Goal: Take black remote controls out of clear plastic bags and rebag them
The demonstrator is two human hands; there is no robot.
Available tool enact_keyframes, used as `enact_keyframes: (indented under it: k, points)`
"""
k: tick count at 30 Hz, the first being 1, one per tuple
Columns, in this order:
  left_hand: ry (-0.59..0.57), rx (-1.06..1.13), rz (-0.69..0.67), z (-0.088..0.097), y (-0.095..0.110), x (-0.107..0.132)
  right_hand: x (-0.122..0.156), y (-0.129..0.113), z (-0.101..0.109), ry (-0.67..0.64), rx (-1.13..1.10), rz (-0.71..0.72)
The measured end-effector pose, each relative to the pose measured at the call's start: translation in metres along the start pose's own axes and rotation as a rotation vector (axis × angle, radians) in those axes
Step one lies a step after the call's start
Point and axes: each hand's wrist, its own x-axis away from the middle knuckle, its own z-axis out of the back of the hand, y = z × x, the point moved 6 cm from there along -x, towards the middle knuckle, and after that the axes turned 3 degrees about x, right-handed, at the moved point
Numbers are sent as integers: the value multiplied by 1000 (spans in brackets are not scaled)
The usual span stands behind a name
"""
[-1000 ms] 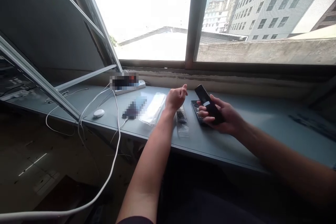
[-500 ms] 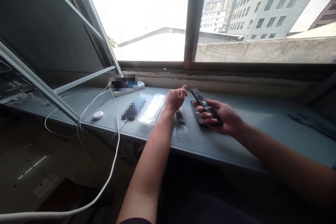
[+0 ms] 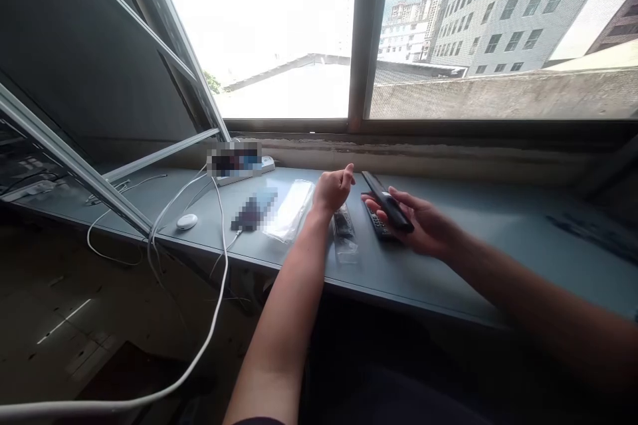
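My right hand (image 3: 421, 222) is wrapped round a black remote control (image 3: 386, 200), tilted on its edge just above a second black remote (image 3: 376, 222) that lies flat on the grey ledge (image 3: 498, 259). My left hand (image 3: 333, 189) hovers a little to the left of them, fingers loosely curled with the fingertips pinched together, and I cannot see anything in it. Below the left wrist lies a dark object in a clear plastic bag (image 3: 343, 232).
A clear plastic sleeve (image 3: 292, 209) and a blurred flat device (image 3: 252, 209) lie left of my left hand. Further left are a small white puck (image 3: 186, 221), white cables (image 3: 214, 265) hanging over the ledge's front edge and a power strip (image 3: 242, 163) by the window frame.
The remote in my right hand has been turned over: back up, then buttons up, now on its edge and lower. The left hand has stayed in place.
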Motion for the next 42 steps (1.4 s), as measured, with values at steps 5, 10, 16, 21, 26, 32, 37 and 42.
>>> enact_keyframes:
  k: [5, 10, 16, 21, 26, 32, 37, 42]
  points:
    - [9, -11, 2, 0, -2, -1, 0, 2, -1, -45, 17, -11]
    - [1, 10, 5, 0, -2, 0, 2, 3, -5, -105, 12, -14]
    - [-6, 4, 1, 1, 1, 1, 3, 2, -3, 22, 16, 2]
    - [4, 7, 2, 0, -1, 0, 2, 2, -2, 16, 44, 9]
    - [0, 27, 3, -1, -3, 0, 2, 2, -5, -52, 62, 22]
    - [-17, -5, 11, -1, -1, 0, 4, 1, -8, -35, 43, 40]
    - [-22, 5, 22, 1, 2, 0, 7, 0, -12, -60, 60, 53]
    - [-40, -6, 38, 0, 2, 0, 6, 2, -7, -75, 54, 42]
